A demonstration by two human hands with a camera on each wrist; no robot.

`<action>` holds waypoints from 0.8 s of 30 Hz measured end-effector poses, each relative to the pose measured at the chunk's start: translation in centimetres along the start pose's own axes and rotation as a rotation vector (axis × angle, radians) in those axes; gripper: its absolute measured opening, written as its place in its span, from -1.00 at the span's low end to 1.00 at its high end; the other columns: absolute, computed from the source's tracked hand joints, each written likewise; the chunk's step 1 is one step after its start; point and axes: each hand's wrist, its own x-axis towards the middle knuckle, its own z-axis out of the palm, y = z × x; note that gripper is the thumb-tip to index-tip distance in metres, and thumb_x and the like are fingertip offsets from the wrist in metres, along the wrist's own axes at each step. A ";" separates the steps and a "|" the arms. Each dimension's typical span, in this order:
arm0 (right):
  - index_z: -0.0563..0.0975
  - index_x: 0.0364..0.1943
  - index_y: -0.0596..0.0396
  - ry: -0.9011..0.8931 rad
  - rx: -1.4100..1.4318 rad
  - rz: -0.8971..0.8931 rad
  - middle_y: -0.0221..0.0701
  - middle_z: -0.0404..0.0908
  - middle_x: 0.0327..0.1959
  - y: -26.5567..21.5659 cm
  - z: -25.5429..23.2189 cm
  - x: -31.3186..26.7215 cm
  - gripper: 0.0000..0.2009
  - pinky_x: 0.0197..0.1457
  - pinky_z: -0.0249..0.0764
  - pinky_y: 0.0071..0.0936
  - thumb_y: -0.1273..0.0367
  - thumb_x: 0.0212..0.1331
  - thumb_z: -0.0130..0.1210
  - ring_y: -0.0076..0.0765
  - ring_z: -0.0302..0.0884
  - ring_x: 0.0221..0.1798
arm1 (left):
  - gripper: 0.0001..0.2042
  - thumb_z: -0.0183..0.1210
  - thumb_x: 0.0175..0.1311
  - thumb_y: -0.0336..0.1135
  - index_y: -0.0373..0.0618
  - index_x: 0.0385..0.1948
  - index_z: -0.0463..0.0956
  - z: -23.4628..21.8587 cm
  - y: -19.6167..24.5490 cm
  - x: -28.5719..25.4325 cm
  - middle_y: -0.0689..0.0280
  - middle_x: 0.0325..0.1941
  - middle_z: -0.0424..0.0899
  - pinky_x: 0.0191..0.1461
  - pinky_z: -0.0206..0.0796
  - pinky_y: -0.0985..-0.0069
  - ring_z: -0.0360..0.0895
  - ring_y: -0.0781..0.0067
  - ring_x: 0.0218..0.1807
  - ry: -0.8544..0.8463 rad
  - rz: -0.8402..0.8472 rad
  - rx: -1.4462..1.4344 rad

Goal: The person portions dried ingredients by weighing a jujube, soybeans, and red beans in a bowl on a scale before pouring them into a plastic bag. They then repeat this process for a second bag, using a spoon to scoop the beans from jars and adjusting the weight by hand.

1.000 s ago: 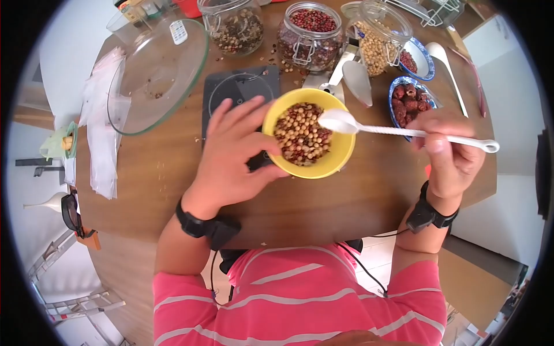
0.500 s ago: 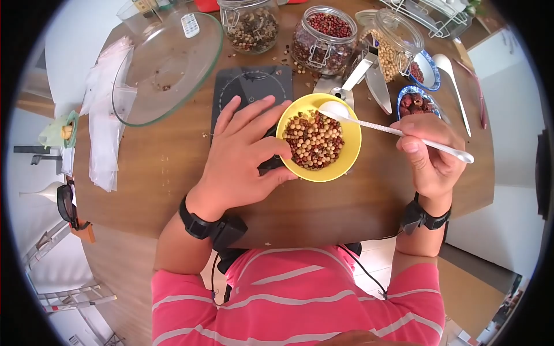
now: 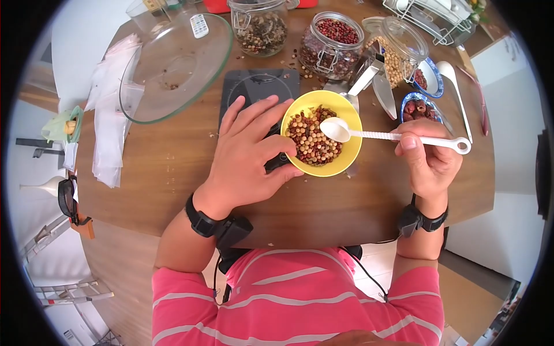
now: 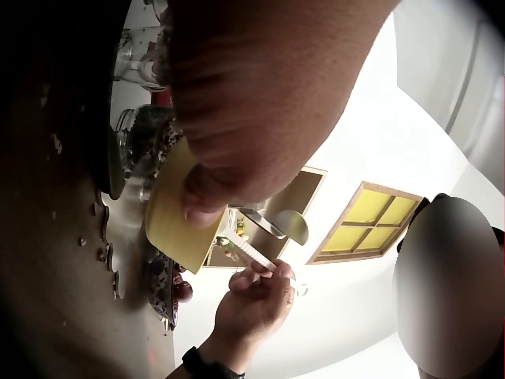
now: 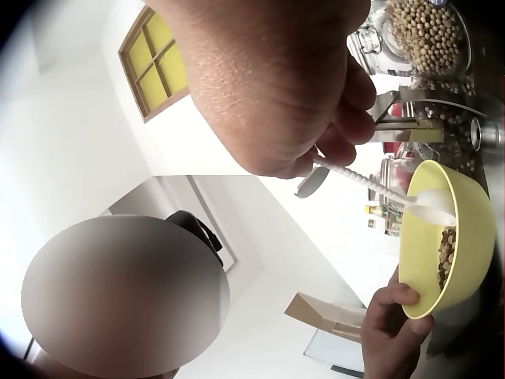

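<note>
A yellow bowl (image 3: 353, 151) holds a mix of pale round grains and dark red beans. My left hand (image 3: 245, 151) pinches its left rim between thumb and forefinger, the other fingers spread toward the black scale (image 3: 254, 83). In the right wrist view the bowl (image 5: 473, 237) appears tilted, the thumb on its rim. My right hand (image 3: 430, 155) grips a white plastic spoon (image 3: 381, 135) by its ribbed handle. The spoon's bowl lies over the grains, inside the rim. Just beyond that hand, a blue-patterned dish (image 3: 411, 98) of dark red dried fruit is partly hidden.
Jars of mixed grains (image 3: 259, 34), red beans (image 3: 332, 49) and pale beans (image 3: 398, 57) line the back. A metal scoop (image 3: 383, 95) lies before them. At left are a glass lid (image 3: 173, 75) and plastic bags (image 3: 109, 132); another white spoon (image 3: 456, 95) lies right.
The spoon has shifted from the bowl's upper rim down over the grains, its handle now nearly level. Compared with a second ago, the right hand is further left; the left hand keeps its pinch.
</note>
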 end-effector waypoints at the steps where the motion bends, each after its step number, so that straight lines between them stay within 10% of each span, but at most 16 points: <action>1: 0.67 -0.18 0.24 0.013 0.001 0.008 -0.28 0.75 -0.23 0.0 0.1 0.0 -0.92 -0.21 0.52 -0.51 0.57 0.30 0.31 -0.46 0.63 -0.27 | -0.66 0.61 -0.11 -0.06 0.12 -0.36 0.65 0.0 0.0 0.0 0.22 0.42 0.60 0.63 -0.07 -0.09 0.38 0.01 0.53 0.009 -0.002 0.001; 24: 0.61 -0.11 0.29 0.105 0.230 0.289 -0.27 0.74 -0.28 0.9 2.9 0.2 -0.89 -0.40 0.48 -0.65 0.48 0.47 0.17 -0.59 0.58 -0.45 | -0.66 0.60 -0.09 -0.07 0.10 -0.35 0.65 0.1 -0.3 -0.1 0.21 0.39 0.62 0.61 -0.06 -0.11 0.39 -0.02 0.51 0.063 -0.044 0.016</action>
